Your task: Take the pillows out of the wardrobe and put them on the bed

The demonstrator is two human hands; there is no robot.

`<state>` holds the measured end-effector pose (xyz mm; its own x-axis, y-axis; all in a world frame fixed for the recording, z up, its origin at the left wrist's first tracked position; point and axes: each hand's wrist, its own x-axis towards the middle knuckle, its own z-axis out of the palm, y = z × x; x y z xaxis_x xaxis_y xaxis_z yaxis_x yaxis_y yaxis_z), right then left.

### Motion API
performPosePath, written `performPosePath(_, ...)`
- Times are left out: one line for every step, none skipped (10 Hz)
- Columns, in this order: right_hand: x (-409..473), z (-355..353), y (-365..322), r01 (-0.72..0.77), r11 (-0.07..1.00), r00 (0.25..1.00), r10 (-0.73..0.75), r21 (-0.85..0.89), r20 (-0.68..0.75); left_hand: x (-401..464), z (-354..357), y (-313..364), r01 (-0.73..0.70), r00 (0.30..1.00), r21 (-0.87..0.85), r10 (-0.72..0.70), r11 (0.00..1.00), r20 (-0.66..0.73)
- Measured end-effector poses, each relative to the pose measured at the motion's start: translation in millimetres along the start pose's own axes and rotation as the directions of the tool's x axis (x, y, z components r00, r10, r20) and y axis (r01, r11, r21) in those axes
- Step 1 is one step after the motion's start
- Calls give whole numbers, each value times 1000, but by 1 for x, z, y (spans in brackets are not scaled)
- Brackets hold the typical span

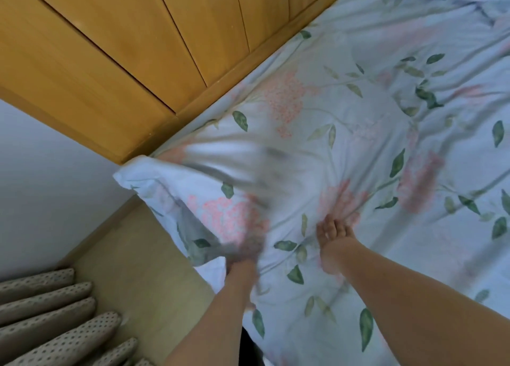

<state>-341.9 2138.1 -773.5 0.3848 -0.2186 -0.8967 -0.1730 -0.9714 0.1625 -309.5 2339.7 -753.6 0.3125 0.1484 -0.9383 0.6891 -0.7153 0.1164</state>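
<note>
One pillow [209,200], floral case, at bed [386,172] corner beside headboard [116,62].
Left hand [242,255] blurred, apparently gripping its edge; right hand [335,244] pressing, fingers flat. Best set square against headboard, then smoothed.

Soft even daylight, wide-angle edge bending, heavy motion blur perhaps over the left hand [242,255].

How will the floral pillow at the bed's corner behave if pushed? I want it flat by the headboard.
The floral pillow is probably soft and floppy: its cover creases and a corner droops. It looks light, since the left hand alone grips it. It should slide, not roll, on the floral bedsheet.
</note>
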Motion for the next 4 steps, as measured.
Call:
performPosePath(-31, -4, -1, 162, 986, 986, -164, 49, 30, -14, -21, -7, 29, 987, 259, 14, 965, -162)
performPosePath(-79, -28, -4, 237, 964, 971, -239, 118, 4, -71, -58, 7, 21, 977, 609, 112, 793, -180)
performPosePath(-141, -64, 0, 276, 925, 961, -272, 261, -50, -129, -78, 23, -59, 981, 486, 142, 872, -134)
performPosePath(-197, -89, 3, 274, 902, 961, -251, 333, -111, -176, -90, 30, -210, 955, 174, 240, 962, -175)
